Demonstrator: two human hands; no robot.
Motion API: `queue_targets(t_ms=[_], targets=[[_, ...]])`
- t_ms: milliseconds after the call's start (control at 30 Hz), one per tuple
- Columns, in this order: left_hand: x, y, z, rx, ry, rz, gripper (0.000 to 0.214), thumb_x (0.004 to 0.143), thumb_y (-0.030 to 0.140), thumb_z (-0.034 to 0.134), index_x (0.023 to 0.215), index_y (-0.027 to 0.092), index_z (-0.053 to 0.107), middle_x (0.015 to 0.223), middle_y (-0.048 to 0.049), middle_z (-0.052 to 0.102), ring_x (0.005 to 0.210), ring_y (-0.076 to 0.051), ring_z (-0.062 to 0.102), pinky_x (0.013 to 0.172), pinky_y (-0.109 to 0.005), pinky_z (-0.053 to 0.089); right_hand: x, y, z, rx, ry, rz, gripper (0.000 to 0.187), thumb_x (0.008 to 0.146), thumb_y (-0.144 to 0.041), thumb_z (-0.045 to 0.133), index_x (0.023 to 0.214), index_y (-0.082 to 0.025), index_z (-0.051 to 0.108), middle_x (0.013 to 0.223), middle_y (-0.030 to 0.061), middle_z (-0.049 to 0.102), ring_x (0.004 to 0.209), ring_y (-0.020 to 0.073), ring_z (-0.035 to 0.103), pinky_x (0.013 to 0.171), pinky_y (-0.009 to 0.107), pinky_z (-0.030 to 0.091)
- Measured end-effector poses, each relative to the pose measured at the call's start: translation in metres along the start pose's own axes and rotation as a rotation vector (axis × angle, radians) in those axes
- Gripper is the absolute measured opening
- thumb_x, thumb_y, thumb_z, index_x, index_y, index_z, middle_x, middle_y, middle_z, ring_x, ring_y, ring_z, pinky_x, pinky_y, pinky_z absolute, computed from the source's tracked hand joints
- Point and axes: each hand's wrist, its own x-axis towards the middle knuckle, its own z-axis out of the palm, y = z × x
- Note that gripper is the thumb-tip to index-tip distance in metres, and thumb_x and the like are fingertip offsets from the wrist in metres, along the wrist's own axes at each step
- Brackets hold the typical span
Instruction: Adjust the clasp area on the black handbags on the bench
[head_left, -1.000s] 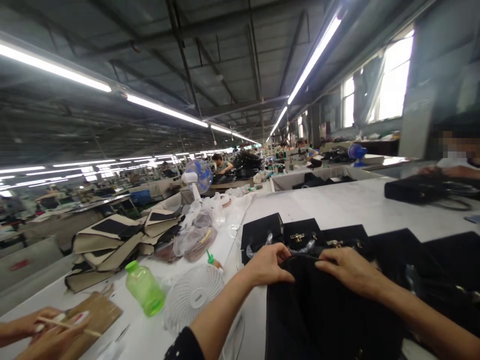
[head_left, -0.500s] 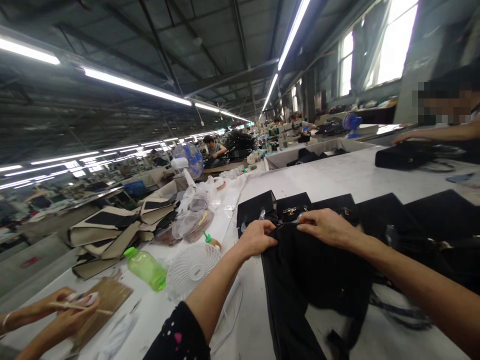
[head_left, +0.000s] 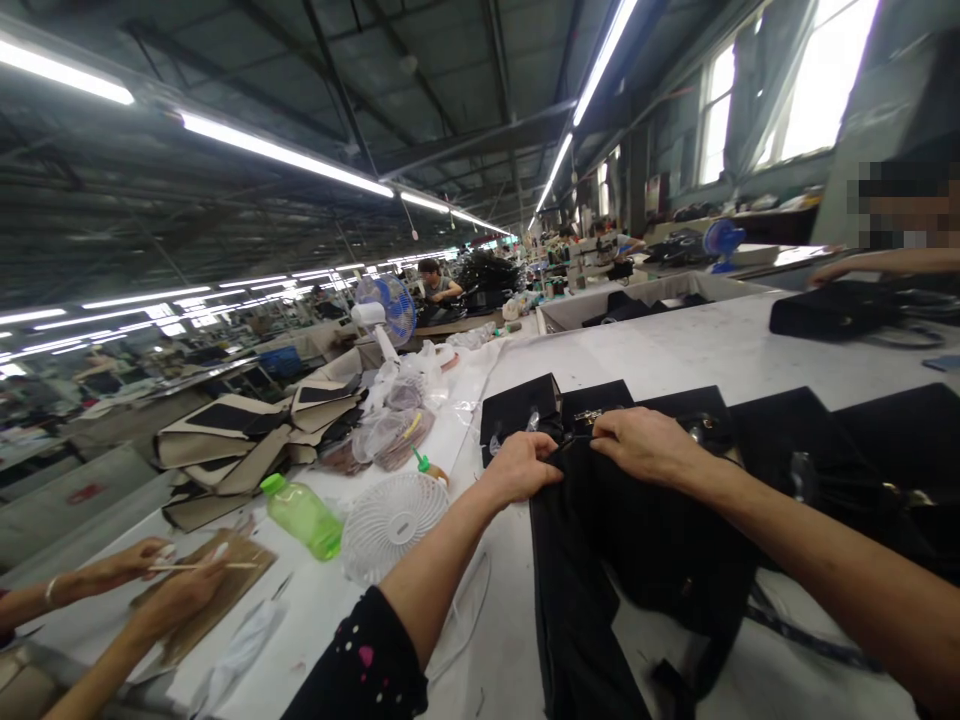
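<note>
A black bag hangs between my hands over the white table, its lower part and a strap draping toward me. My left hand pinches the upper left edge of it. Close by, my right hand grips the same top edge, fingers curled down over the material. Just beyond my hands stands a row of black bags, the nearest being a box-shaped bag with clear plastic on its front. Gold-coloured hardware shows on the bag beside it. My fingertips partly hide the held edge.
To my left are a white fan, a green bottle, a small glue bottle and stacked beige-and-black pieces. A co-worker's hands hold a thin stick at lower left. Another person works at far right by a black bag.
My hands keep hold of the bag's top edge, and my right hand has shifted slightly toward the left hand. The view has turned a little. The co-worker's hands at lower left have moved.
</note>
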Motion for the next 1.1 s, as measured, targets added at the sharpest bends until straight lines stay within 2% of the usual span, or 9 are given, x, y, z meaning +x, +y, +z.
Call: queue_targets(t_ms=[33, 133, 200, 400, 800, 967, 1100], targets=[[0.0, 0.0, 0.0, -0.01, -0.001, -0.003, 0.018, 0.058, 0.016, 0.068, 0.077, 0.015, 0.068, 0.069, 0.0011, 0.067, 0.061, -0.012, 0.057, 0.053, -0.021, 0.037, 0.002, -0.001, 0.001, 0.019, -0.009, -0.031, 0.013, 0.094, -0.029, 0.067, 0.098, -0.018, 0.072, 0.097, 0.0041, 0.073, 0.094, 0.0214, 0.068, 0.088, 0.044, 0.053], [-0.002, -0.002, -0.002, -0.041, 0.0, -0.009, 0.015, 0.061, 0.02, 0.07, 0.075, 0.015, 0.068, 0.067, 0.0021, 0.065, 0.057, -0.01, 0.054, 0.053, -0.021, 0.037, 0.011, -0.003, 0.006, 0.089, -0.045, -0.144, 0.024, 0.093, -0.027, 0.069, 0.117, -0.021, 0.07, 0.114, 0.0058, 0.072, 0.106, 0.0226, 0.066, 0.095, 0.045, 0.051], [-0.003, -0.002, -0.003, -0.052, 0.0, -0.007, 0.015, 0.062, 0.022, 0.07, 0.075, 0.015, 0.068, 0.066, 0.0028, 0.063, 0.056, -0.009, 0.052, 0.053, -0.021, 0.036, 0.017, -0.003, 0.01, 0.127, -0.072, -0.189, 0.022, 0.094, -0.029, 0.068, 0.114, -0.02, 0.071, 0.113, 0.0067, 0.073, 0.107, 0.0229, 0.066, 0.097, 0.045, 0.05], [-0.002, -0.006, -0.012, -0.047, -0.032, -0.007, 0.019, 0.061, 0.024, 0.072, 0.077, 0.014, 0.072, 0.069, 0.0009, 0.065, 0.059, -0.01, 0.053, 0.055, -0.021, 0.037, 0.028, 0.001, 0.011, 0.198, -0.145, -0.244, 0.022, 0.096, -0.037, 0.066, 0.104, -0.018, 0.073, 0.1, 0.0042, 0.074, 0.094, 0.0202, 0.069, 0.089, 0.041, 0.054], [0.0, -0.007, -0.009, 0.018, -0.024, 0.017, 0.017, 0.063, 0.022, 0.069, 0.078, 0.014, 0.072, 0.068, 0.0011, 0.066, 0.058, -0.011, 0.053, 0.054, -0.021, 0.037, 0.02, -0.017, 0.009, 0.049, -0.056, -0.13, 0.024, 0.097, -0.041, 0.064, 0.09, -0.018, 0.069, 0.089, 0.0026, 0.069, 0.086, 0.0194, 0.066, 0.084, 0.04, 0.053], [-0.003, -0.003, -0.008, 0.051, -0.012, 0.017, 0.015, 0.064, 0.026, 0.071, 0.074, 0.014, 0.072, 0.062, 0.0034, 0.061, 0.053, -0.009, 0.046, 0.05, -0.021, 0.032, 0.016, -0.017, 0.009, 0.062, -0.059, -0.268, 0.014, 0.097, -0.031, 0.064, 0.1, -0.018, 0.07, 0.102, 0.0035, 0.07, 0.096, 0.0196, 0.065, 0.088, 0.04, 0.053], [-0.005, 0.001, -0.005, 0.079, 0.021, 0.009, 0.015, 0.063, 0.026, 0.073, 0.074, 0.015, 0.071, 0.064, 0.0031, 0.062, 0.056, -0.009, 0.048, 0.051, -0.021, 0.032, 0.017, -0.018, 0.013, 0.036, -0.038, -0.291, 0.016, 0.098, -0.032, 0.063, 0.094, -0.018, 0.069, 0.096, 0.0032, 0.07, 0.094, 0.0201, 0.065, 0.089, 0.041, 0.052]])
